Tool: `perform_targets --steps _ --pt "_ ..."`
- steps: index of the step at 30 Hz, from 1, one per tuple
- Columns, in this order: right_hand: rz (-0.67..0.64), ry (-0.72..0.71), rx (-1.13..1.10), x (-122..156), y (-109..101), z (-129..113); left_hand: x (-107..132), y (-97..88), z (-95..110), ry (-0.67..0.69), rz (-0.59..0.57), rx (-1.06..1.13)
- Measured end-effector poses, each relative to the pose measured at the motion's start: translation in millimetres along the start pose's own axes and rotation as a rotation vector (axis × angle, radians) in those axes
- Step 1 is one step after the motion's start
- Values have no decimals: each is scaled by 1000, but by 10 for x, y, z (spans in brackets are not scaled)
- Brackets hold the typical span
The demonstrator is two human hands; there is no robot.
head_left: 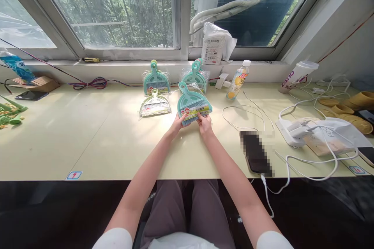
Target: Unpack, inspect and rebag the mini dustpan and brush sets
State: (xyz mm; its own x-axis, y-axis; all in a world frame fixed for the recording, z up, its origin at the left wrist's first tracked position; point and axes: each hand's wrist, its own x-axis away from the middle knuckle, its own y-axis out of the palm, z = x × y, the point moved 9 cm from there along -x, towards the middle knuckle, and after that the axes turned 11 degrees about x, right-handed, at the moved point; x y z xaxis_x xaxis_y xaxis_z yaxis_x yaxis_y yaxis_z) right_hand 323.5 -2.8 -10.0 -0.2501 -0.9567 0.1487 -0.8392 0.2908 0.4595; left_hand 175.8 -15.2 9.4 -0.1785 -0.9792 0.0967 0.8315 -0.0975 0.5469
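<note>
A packaged teal dustpan and brush set is held between both hands over the table. My left hand grips its lower left edge, and my right hand pinches the lower right, thumbs on the yellow label. Behind it another teal set leans against the wall below the sill, with more handles stacked behind. To the left a further teal set leans upright in clear wrap. In front of that one, a pale set with a green rim rests tilted back.
At right stand a juice bottle and a white cup. A phone, white cables and a power strip lie nearer. On the left are a dark phone, a cardboard box and green items. A wrapped package sits on the sill.
</note>
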Motion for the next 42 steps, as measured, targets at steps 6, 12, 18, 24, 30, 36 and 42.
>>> perform_targets --steps 6,12,18,24,30,36,42 --pt "-33 -41 33 -28 8 -56 -17 36 66 96 -16 -48" --pt "-28 -92 44 -48 -18 -132 12 83 -104 3 -79 -127" --pt "-59 -117 31 -20 23 -176 -71 -35 -1 34 25 -97" --pt "-67 10 67 -60 45 -45 -62 -94 173 181 4 -79" --pt "45 48 81 -168 -158 -50 2 -40 250 155 -54 -117" --pt "36 40 93 -178 -179 -52 25 -41 264 117 -107 -161" --pt "-249 18 54 -85 153 -62 -23 -213 300 125 -8 -162"
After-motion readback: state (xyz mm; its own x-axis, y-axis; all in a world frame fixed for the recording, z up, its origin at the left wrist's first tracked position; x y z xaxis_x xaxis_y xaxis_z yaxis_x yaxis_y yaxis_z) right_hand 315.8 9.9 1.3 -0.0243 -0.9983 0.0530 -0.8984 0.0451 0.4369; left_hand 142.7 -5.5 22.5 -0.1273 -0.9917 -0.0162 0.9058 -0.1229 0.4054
